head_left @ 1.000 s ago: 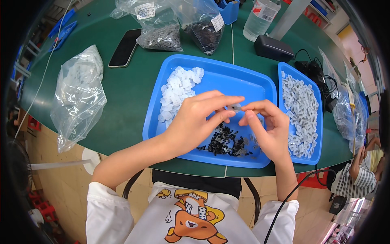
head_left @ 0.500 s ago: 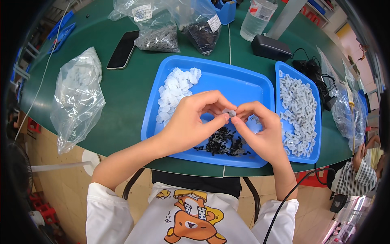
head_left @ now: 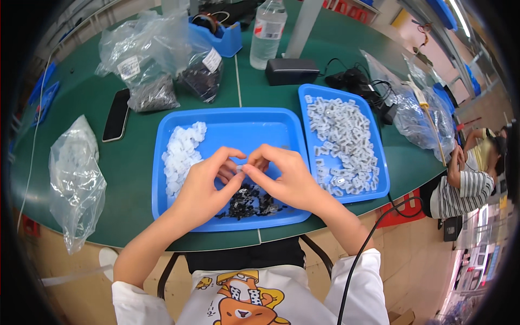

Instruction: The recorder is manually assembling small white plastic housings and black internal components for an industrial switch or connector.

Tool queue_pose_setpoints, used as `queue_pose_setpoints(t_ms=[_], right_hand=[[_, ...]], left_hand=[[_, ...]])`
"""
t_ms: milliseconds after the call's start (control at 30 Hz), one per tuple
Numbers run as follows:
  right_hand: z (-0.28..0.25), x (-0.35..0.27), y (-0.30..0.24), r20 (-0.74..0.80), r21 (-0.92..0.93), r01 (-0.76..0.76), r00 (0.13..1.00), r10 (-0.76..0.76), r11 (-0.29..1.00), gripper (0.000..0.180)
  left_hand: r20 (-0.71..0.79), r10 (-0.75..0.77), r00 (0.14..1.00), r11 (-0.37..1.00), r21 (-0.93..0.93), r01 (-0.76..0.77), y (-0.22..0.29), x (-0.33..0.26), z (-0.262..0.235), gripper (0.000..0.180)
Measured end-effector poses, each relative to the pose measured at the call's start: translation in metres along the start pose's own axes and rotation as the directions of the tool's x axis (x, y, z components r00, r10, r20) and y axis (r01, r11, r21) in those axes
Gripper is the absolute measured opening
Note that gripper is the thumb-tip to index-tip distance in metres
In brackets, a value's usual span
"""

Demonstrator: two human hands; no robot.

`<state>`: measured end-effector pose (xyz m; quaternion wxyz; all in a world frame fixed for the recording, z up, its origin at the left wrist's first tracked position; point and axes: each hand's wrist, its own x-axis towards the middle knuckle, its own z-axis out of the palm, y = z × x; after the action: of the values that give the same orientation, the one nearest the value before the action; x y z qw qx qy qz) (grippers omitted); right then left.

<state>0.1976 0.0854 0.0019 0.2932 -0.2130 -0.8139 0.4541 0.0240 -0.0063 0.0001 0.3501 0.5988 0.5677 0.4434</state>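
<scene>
Above the larger blue tray (head_left: pixel 238 112), my left hand (head_left: pixel 205 189) and my right hand (head_left: pixel 286 177) meet fingertip to fingertip. Pinched between them is a small translucent plastic piece (head_left: pixel 239 169), mostly covered by the fingers. Both hands are closed on it. Left of my left hand, a heap of whitish translucent flat pieces (head_left: pixel 181 154) lies in the tray. Small black parts (head_left: pixel 245 203) are piled below my hands, near the tray's front edge. Right of my right hand, a narrower blue tray (head_left: pixel 383 168) holds many pale clear pieces with grey parts (head_left: pixel 338 127).
Left on the green table (head_left: pixel 135 168) lie a clear plastic bag (head_left: pixel 78 179) and a phone (head_left: pixel 116 115). Bagged grey parts (head_left: pixel 154 95), bagged black parts (head_left: pixel 201 78), a bottle (head_left: pixel 268 35) and a black box (head_left: pixel 292 71) stand behind. Another person (head_left: pixel 468 181) is at right.
The view has turned to the right, so trays and table things appear farther left. My hands stay together over the larger tray, still pinching the small piece.
</scene>
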Motion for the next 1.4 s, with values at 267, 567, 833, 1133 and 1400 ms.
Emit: queue_pose_setpoints(t_ms=[267, 567, 833, 1133, 1400], right_hand=[[-0.029, -0.007, 0.010, -0.260, -0.559, 0.024, 0.944, -0.203, 0.829, 0.009], [-0.107, -0.036, 0.033, -0.402, -0.789, -0.259, 0.903, -0.149, 0.557, 0.014], [-0.086, -0.030, 0.006, -0.283, -0.760, -0.195, 0.958, -0.045, 0.620, 0.029], [-0.032, 0.004, 0.006, 0.110, -0.932, 0.115, 0.993, -0.035, 0.344, 0.024], [-0.022, 0.000, 0.018, 0.082, -0.917, 0.123, 0.989, -0.122, 0.380, 0.022]], left_hand=[[-0.124, 0.230, 0.965, 0.832, 0.540, -0.129, -0.003, -0.003, -0.001, 0.030], [-0.126, 0.248, 0.961, 0.627, 0.777, -0.060, -0.021, -0.010, 0.003, 0.029], [-0.147, 0.228, 0.962, 0.702, 0.710, -0.058, -0.018, -0.008, -0.002, 0.023], [-0.163, 0.181, 0.970, 0.816, 0.575, -0.056, -0.013, -0.003, -0.009, 0.017], [-0.109, 0.198, 0.974, 0.828, 0.550, -0.107, -0.017, -0.007, -0.011, 0.029]])
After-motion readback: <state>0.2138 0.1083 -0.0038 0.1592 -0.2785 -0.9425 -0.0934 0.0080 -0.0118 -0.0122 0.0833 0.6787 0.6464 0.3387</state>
